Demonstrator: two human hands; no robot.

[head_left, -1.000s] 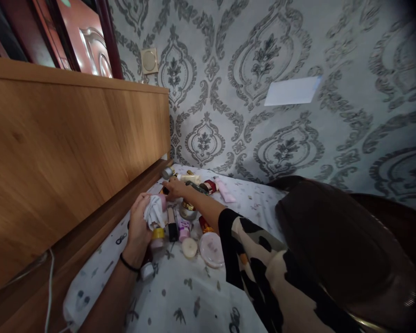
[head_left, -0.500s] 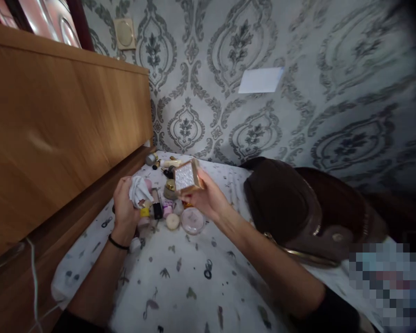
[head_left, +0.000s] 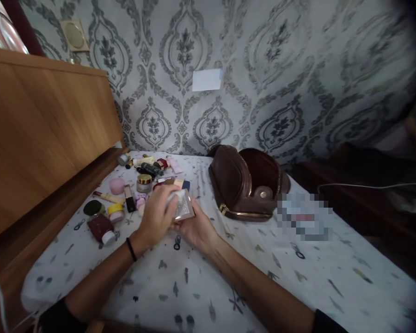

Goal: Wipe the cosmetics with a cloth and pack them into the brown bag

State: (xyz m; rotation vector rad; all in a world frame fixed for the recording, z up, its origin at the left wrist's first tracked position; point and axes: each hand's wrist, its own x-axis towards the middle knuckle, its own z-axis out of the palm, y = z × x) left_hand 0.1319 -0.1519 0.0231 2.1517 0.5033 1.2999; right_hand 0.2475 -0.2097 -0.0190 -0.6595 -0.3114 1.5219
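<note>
Compact, square with a glittery lid and gold edge, sits between both your hands just above the printed sheet. Right hand cups it from below, fingers curled round its near edge. Left hand is closed on a white cloth pressed against the lid. Brown bag lies near, to the right, zip open, flap back; can't tell what's in it. Left of your hands, loose on the sheet: gold-lidded jar, pink pot, yellow-lidded jar, dark red bottle, dark round case. More tubes near the wooden headboard.
</note>
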